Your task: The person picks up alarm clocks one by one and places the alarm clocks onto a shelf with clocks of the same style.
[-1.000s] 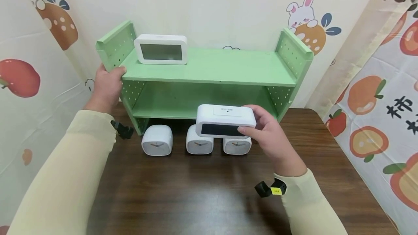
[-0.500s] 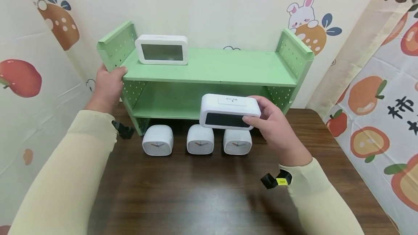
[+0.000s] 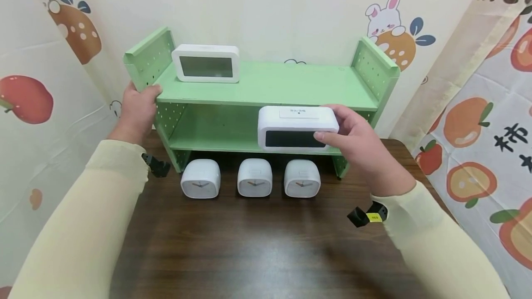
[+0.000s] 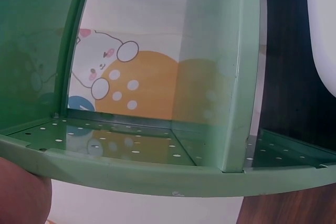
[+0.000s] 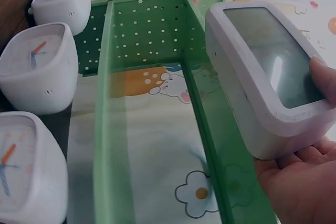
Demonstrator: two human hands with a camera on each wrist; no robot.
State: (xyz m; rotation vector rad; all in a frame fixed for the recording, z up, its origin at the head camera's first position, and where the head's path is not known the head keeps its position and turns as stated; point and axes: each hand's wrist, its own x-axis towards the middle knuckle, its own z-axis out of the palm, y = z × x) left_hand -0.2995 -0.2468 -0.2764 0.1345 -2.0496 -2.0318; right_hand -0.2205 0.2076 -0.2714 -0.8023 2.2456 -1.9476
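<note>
A white digital clock with a dark screen hangs in the air before the green shelf's lower opening. My right hand grips it by its right end, thumb on the screen, fingers behind; the right wrist view shows the same clock. My left hand holds the left side panel of the green shelf. A second digital clock stands upright at the left of the top board. Three small white analog clocks, a left one, a middle one and a right one, sit in front of the shelf.
The shelf stands on a dark wooden table. Behind it hangs a patterned curtain, with another fruit-print sheet along the right. Raised perforated side panels bound the top board.
My right hand has lifted the digital clock upward and slightly right, from over the analog clocks to the shelf's lower opening. The left hand stays on the shelf side.
</note>
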